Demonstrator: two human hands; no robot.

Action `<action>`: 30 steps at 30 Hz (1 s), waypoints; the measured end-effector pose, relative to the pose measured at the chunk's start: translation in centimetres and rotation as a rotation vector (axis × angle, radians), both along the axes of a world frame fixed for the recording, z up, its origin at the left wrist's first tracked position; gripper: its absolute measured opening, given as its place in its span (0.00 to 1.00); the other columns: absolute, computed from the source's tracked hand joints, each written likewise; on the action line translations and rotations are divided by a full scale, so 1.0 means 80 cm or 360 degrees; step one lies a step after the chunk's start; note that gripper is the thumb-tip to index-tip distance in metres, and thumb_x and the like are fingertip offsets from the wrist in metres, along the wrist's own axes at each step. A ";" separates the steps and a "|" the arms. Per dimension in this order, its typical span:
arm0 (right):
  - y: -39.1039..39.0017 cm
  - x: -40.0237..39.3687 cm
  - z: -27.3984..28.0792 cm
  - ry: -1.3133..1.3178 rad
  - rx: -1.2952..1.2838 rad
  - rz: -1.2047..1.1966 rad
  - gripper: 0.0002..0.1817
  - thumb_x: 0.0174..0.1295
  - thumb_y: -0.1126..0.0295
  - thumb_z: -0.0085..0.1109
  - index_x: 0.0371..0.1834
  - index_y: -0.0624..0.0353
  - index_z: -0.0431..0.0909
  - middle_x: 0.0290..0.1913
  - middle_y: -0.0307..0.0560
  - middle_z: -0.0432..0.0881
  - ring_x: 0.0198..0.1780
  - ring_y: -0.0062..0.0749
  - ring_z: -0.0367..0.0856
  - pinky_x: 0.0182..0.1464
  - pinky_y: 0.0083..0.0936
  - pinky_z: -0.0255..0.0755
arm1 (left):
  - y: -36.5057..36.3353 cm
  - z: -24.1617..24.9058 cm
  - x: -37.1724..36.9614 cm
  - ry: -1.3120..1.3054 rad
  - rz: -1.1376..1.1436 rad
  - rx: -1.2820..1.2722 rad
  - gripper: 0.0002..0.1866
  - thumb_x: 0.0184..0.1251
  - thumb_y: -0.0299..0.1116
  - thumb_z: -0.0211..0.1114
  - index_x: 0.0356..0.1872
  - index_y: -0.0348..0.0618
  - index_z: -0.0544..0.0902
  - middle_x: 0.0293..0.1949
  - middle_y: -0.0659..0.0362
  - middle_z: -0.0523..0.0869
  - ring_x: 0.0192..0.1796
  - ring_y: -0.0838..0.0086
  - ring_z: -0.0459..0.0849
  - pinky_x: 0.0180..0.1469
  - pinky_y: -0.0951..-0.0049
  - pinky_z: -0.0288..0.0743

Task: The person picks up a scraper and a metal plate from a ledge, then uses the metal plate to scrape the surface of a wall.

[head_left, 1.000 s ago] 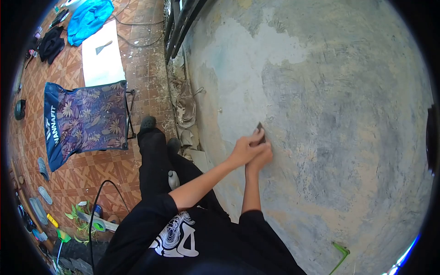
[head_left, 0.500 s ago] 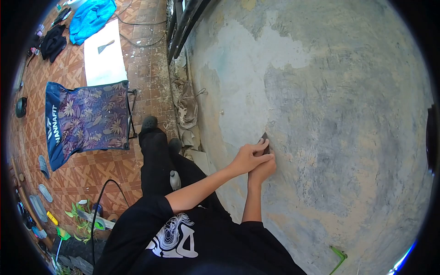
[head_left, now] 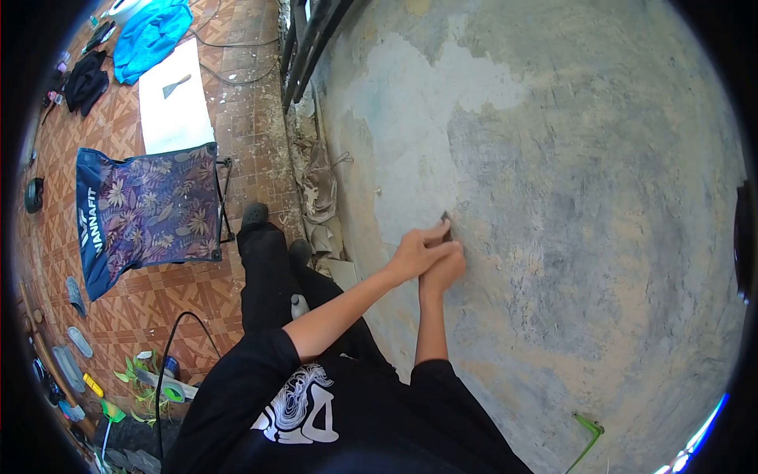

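Note:
My left hand (head_left: pixel 412 257) and my right hand (head_left: pixel 444 271) are closed together at the wall (head_left: pixel 553 197), left over right. Between their fingers is a thin dark scraper (head_left: pixel 445 216), its tip poking out past the left fingertips. The handle is hidden in my hands. The scraper's tip is at the border between a smooth pale patch (head_left: pixel 407 158) and rougher grey, scuffed surface to its right.
A folding chair (head_left: pixel 158 205) with leaf-patterned fabric stands on the tiled floor (head_left: pixel 197 296). Beyond it, a putty knife (head_left: pixel 175 85) lies on a white board (head_left: pixel 178 122). Dark metal bars (head_left: pixel 304 55) rise beside the wall. A green bracket (head_left: pixel 588 430) is at lower right.
Both hands, with the scraper, have moved a little up and left along the wall. Less of the blade shows now. The whole view has shifted slightly left.

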State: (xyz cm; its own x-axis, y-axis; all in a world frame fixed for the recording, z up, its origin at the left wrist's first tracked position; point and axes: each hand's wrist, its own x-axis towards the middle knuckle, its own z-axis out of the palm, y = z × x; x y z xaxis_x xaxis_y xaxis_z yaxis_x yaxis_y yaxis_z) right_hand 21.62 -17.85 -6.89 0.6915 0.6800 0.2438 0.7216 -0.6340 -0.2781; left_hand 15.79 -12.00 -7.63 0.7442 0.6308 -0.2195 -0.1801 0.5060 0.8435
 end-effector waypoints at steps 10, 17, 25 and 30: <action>0.000 -0.002 0.000 -0.0014 -0.0100 -0.0081 0.11 0.55 0.68 0.52 0.36 0.63 0.78 0.31 0.52 0.76 0.33 0.49 0.77 0.32 0.38 0.67 | 0.004 0.003 -0.002 0.0106 -0.0105 -0.0064 0.27 0.56 0.37 0.64 0.55 0.32 0.69 0.52 0.50 0.76 0.53 0.80 0.71 0.55 0.80 0.64; 0.001 -0.004 0.016 0.0020 0.0055 -0.0133 0.11 0.57 0.68 0.51 0.37 0.63 0.78 0.29 0.50 0.76 0.33 0.48 0.77 0.32 0.37 0.68 | -0.013 0.002 0.007 -0.0044 -0.0103 0.0053 0.27 0.56 0.37 0.63 0.55 0.32 0.70 0.51 0.53 0.78 0.51 0.82 0.71 0.54 0.80 0.64; 0.003 -0.009 0.026 0.0164 -0.0002 -0.0234 0.12 0.57 0.67 0.51 0.37 0.62 0.78 0.30 0.51 0.77 0.33 0.48 0.77 0.32 0.36 0.68 | -0.018 0.004 0.007 -0.0031 -0.0032 0.0142 0.27 0.59 0.36 0.61 0.56 0.31 0.68 0.43 0.58 0.81 0.43 0.85 0.71 0.46 0.82 0.68; 0.018 -0.011 0.013 0.0074 -0.0040 -0.0088 0.12 0.57 0.66 0.52 0.39 0.61 0.79 0.31 0.49 0.77 0.33 0.45 0.79 0.31 0.34 0.69 | 0.004 0.001 -0.003 0.0028 0.0003 -0.0005 0.28 0.57 0.36 0.62 0.56 0.30 0.67 0.46 0.57 0.80 0.45 0.85 0.71 0.48 0.82 0.67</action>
